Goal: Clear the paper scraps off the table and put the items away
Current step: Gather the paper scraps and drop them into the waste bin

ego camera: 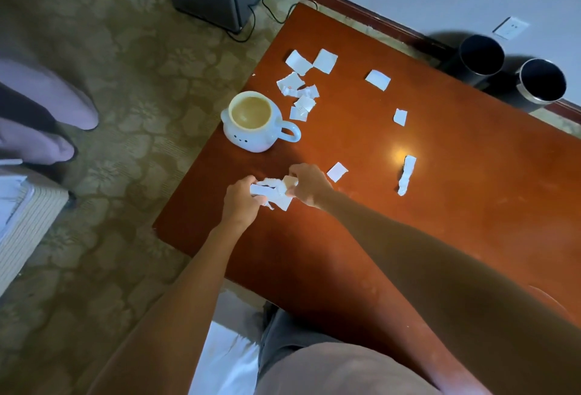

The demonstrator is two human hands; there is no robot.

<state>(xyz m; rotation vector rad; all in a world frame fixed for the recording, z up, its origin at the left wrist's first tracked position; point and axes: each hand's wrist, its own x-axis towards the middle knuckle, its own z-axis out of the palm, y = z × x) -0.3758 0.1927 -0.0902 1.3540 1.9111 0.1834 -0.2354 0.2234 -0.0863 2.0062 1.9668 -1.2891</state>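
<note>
Your left hand (240, 198) sits over the near left part of the table (440, 221). Its back faces the camera, its fingers are curled round the left end of a bundle of paper scraps (276, 193), and its forearm runs in from the lower left.

Beyond that hand, the mug (251, 121) stands upright near the table's left edge. Its handle points right and its mouth faces up.

The bundle spans the gap between your two hands, above the tabletop. Its long axis runs left to right, and its right end dips toward you.

A cluster of loose scraps (300, 89) lies flat just right of the mug and beyond it, with several pieces overlapping.

Your right hand (309, 185) closes on the bundle's right end with bent fingers, knuckles up. Its forearm crosses the table from the lower right.

- A small square scrap (337, 171) lies flat just right of that hand.
- A far scrap (378, 79) lies alone toward the wall.
- A smaller scrap (400, 117) lies nearer the table's middle.
- A long strip (406, 174) lies flat, well apart from the right hand. Its long axis runs near to far, and its far end leans slightly right.

Two dark round bins (481, 55) stand on the floor by the wall, past the table's far right corner.
</note>
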